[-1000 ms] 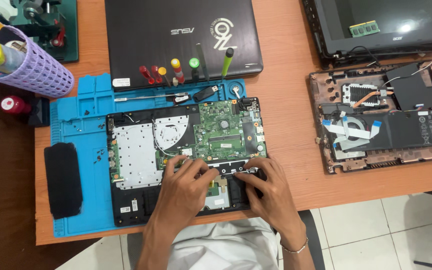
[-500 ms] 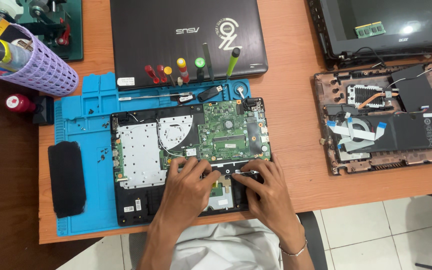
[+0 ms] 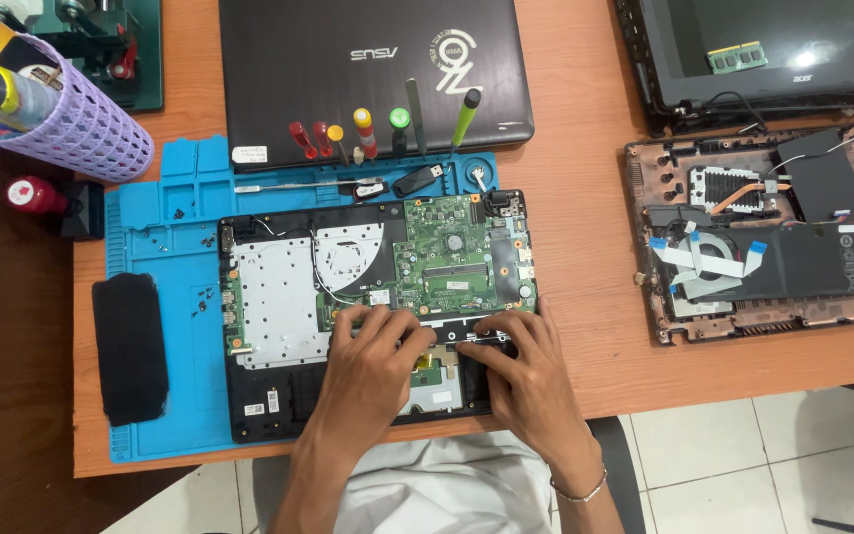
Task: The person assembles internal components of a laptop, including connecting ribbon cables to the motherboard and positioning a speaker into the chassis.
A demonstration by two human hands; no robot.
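An opened laptop base (image 3: 279,396) lies on a blue work mat (image 3: 165,297), with its green circuit board (image 3: 447,252), fan and silver plate exposed. Both hands rest on a long black part (image 3: 452,334) that runs across the base's front half. My left hand (image 3: 373,356) presses its left end with spread fingers. My right hand (image 3: 526,371) presses its right end, fingers curled over it. I cannot tell whether the part is seated or loose.
A closed black laptop (image 3: 368,59) lies behind the mat, with several coloured screwdrivers (image 3: 363,133) along its front. A second opened laptop (image 3: 773,237) sits at right. A purple mesh holder (image 3: 51,109) and a black pad (image 3: 130,346) are at left. Loose screws dot the mat.
Both hands stay on the black part with only slight finger shifts. The view has drifted a little.
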